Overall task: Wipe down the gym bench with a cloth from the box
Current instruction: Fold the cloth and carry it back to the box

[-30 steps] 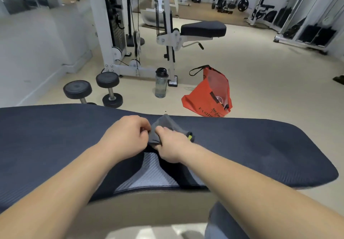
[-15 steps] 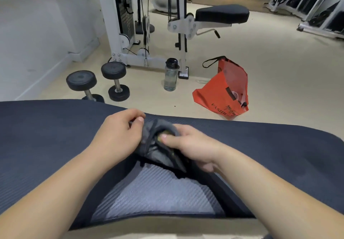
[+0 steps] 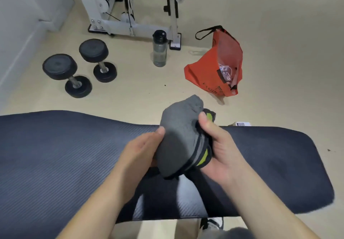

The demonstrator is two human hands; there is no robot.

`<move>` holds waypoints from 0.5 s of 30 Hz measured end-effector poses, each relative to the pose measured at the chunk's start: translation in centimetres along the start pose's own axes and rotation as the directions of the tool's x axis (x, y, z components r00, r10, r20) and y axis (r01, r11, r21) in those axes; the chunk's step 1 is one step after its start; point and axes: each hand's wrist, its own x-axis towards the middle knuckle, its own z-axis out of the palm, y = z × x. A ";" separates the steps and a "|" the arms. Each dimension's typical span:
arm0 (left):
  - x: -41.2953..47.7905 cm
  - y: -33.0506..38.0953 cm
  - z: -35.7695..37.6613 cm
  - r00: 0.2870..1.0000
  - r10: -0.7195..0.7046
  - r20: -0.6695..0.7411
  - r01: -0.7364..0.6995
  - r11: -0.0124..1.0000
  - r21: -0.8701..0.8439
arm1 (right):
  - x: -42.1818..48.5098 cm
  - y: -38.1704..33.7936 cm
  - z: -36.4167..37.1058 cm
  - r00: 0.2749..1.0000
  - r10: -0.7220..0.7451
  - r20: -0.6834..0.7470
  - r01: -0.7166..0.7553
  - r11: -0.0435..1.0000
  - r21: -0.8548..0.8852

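A dark padded gym bench point(image 3: 55, 155) runs across the view in front of me, with a pale worn patch near its front edge. Both hands hold a folded grey cloth point(image 3: 178, 138) with black and lime-green trim, lifted above the bench's middle. My left hand point(image 3: 141, 153) grips its left side, thumb on top. My right hand point(image 3: 217, 149) grips its right, trimmed side. A corner of a small box point(image 3: 241, 123) shows just past the bench's far edge.
On the beige floor beyond the bench lie two black dumbbells point(image 3: 80, 67), a grey water bottle point(image 3: 159, 49) and an orange bag point(image 3: 217, 67). A white cable machine point(image 3: 130, 5) stands behind them. A wall is at the left.
The cloth has risen off the bench and now stands up between my hands, unfolded wider. The camera has tilted down and moved closer.
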 end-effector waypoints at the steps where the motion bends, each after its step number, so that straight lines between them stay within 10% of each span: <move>1: -1.4 1.7 0.9 0.997 -0.058 0.054 0.062 0.995 -0.083 | -1.7 -1.5 1.2 1.000 0.006 -0.024 -0.006 1.000 -0.023; 8: -12.9 19.9 8.2 0.998 0.057 0.021 -0.048 0.952 -0.302 | -15.8 -14.6 11.2 0.986 -0.024 -0.164 0.003 0.992 -0.123; 15: -22.9 32.5 14.4 0.997 0.071 0.025 -0.066 0.983 -0.172 | -29.0 -24.4 15.3 0.958 -0.007 -0.285 -0.012 0.998 -0.064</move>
